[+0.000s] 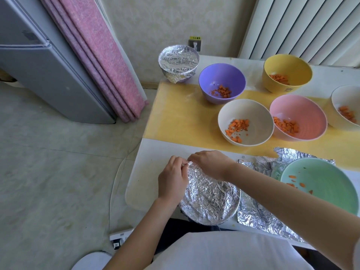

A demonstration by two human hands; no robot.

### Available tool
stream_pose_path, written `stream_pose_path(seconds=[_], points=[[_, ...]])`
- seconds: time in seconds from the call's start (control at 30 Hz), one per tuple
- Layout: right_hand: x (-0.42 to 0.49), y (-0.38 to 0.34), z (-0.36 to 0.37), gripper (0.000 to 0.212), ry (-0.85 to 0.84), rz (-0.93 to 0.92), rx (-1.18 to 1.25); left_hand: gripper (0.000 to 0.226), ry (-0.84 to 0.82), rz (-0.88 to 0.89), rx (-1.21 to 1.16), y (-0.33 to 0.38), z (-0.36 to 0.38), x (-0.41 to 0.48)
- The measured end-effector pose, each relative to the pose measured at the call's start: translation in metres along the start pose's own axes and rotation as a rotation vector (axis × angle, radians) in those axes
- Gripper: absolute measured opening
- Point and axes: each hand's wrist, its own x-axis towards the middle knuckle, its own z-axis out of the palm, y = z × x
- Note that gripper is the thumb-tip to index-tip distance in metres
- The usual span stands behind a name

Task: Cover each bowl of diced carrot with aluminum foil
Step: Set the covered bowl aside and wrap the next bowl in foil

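Note:
A bowl wrapped in crinkled foil [210,199] sits at the table's near edge. My left hand [172,178] and my right hand [210,162] both pinch the foil at its far left rim. A second foil-covered bowl [178,62] stands at the far left corner. Open bowls of diced carrot: purple [222,82], yellow [287,73], beige [245,122], pink [298,117], a white one [346,106] at the right edge, and green [319,184] near right.
Loose foil sheets [259,217] lie under and beside the green bowl. A yellow mat [175,117] covers the middle of the white table [148,172]. Left of the table are bare floor, a grey fridge [48,75] and a pink folded mat [101,61].

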Motion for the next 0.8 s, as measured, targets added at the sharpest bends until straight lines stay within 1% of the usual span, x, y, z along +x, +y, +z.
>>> stream_pose_path(seconds=[0.07, 0.17, 0.27, 0.33, 0.4, 0.5, 0.63, 0.73, 0.8], points=[[-0.001, 0.005, 0.002, 0.034, -0.011, 0.035, 0.067, 0.009, -0.003, -0.007, 0.003, 0.001, 0.001, 0.000], [-0.001, 0.007, 0.003, 0.036, 0.006, 0.048, 0.082, 0.008, -0.008, -0.016, 0.001, 0.002, 0.001, 0.000], [-0.002, 0.008, 0.000, 0.029, 0.026, 0.027, 0.096, 0.006, -0.019, -0.005, 0.001, 0.003, 0.000, -0.001], [-0.005, 0.009, -0.002, 0.029, 0.018, 0.014, 0.182, 0.006, -0.031, 0.001, -0.006, 0.002, -0.001, -0.001], [-0.009, 0.011, -0.002, 0.033, 0.026, 0.050, 0.276, 0.008, -0.040, -0.017, -0.028, 0.004, -0.004, -0.004], [-0.013, 0.015, -0.001, 0.033, 0.071, 0.126, 0.329, 0.018, -0.070, -0.066, -0.040, 0.010, -0.007, -0.011], [-0.012, 0.014, 0.000, 0.028, 0.076, 0.104, 0.294, 0.018, -0.150, -0.095, 0.034, 0.013, -0.006, -0.008], [-0.014, 0.015, 0.002, 0.024, 0.078, 0.081, 0.244, 0.018, -0.154, -0.083, 0.030, 0.012, -0.005, 0.000], [-0.016, 0.017, -0.001, 0.023, 0.040, 0.079, 0.158, 0.018, -0.159, -0.054, 0.026, 0.013, -0.005, 0.003]])
